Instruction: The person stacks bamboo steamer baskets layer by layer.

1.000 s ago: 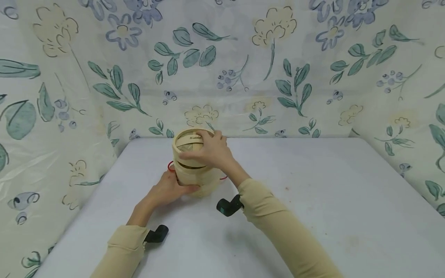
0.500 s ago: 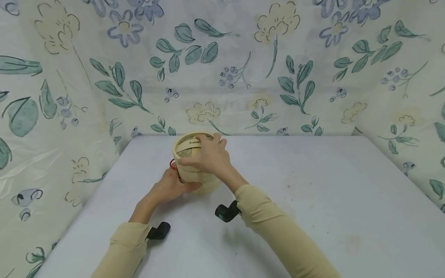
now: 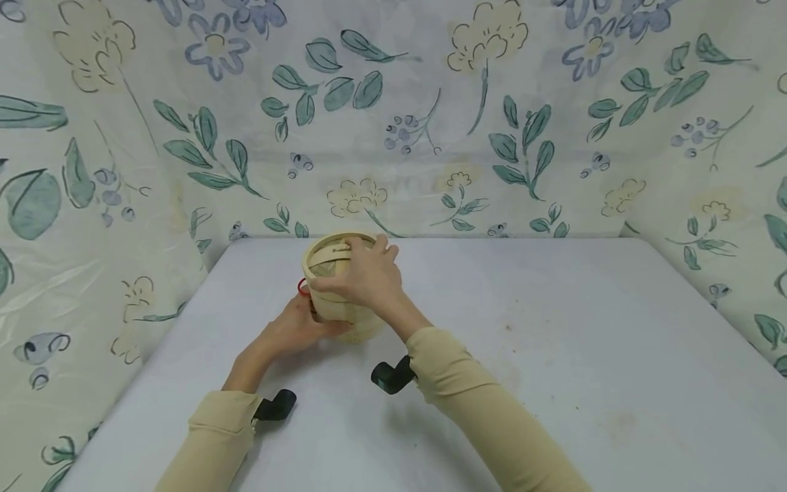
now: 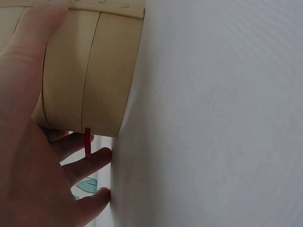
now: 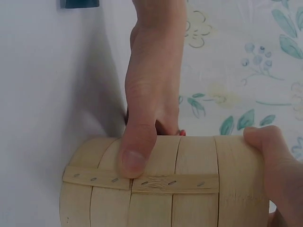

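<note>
A pale bamboo steamer basket (image 3: 335,312) stands near the table's back edge, with a round woven lid (image 3: 322,268) on top. My left hand (image 3: 290,329) grips the basket's lower left side, thumb across the front. In the left wrist view its thumb lies on the slatted wall (image 4: 90,71), other fingers spread behind. A red loop (image 3: 302,287) sticks out at the basket's left, near those fingers. My right hand (image 3: 371,275) grips the lid from above, thumb at its near rim and fingers at the far rim. The right hand hides much of the lid.
The white table (image 3: 553,383) has faint brownish specks to the right of the steamer. Floral sheeting (image 3: 418,102) hangs behind and at both sides. A black wrist camera (image 3: 277,406) sits at the left cuff, another black camera (image 3: 391,375) at the right.
The right hand has lowered the lid onto the basket; the dark gap seen between them a second ago is gone. The left hand keeps its grip in place.
</note>
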### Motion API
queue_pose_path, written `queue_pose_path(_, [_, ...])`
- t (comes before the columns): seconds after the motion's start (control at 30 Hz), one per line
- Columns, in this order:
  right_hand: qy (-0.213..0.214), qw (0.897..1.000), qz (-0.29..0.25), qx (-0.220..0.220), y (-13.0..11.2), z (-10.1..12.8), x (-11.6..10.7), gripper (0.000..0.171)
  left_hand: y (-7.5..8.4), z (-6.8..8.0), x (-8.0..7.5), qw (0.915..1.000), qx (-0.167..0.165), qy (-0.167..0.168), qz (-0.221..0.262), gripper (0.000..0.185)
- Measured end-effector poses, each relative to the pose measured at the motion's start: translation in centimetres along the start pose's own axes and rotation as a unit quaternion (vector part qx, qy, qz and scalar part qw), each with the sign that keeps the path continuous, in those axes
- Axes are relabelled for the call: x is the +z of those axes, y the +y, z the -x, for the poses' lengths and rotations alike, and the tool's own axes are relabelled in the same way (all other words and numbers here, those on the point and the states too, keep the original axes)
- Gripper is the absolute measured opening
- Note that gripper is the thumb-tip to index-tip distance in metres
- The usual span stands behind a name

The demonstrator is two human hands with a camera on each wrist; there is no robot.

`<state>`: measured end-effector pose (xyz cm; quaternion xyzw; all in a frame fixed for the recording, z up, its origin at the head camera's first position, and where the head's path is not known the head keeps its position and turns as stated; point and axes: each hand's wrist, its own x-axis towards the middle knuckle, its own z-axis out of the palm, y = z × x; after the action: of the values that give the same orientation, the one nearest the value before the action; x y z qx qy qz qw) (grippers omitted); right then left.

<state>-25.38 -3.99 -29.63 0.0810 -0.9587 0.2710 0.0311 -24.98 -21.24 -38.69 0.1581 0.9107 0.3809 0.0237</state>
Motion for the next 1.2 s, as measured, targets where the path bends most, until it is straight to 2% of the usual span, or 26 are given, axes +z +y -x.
queue_pose_path(0.4, [0.008,1.0,0.012,0.011,-0.05,-0.01,0.26,0.094,-0.08,-0.12,0.03,0.9999,-0.014,-0.006,0.001,0.104])
queue_pose_path(0.77, [0.0,1.0,-0.017,0.009,-0.02,0.08,0.18,0.095,0.2,0.21,0.02,0.9998,-0.013,-0.006,0.012,0.102])
queue_pose_path(1.0, [-0.006,1.0,-0.028,0.008,0.07,0.3,0.02,0.097,0.33,0.44,-0.29,0.999,-0.037,-0.022,0.015,0.107])
queue_pose_path(1.2, [-0.009,0.999,-0.033,-0.015,0.35,0.36,-0.01,0.098,0.25,0.57,-0.81,0.9987,-0.02,-0.037,0.03,0.106])
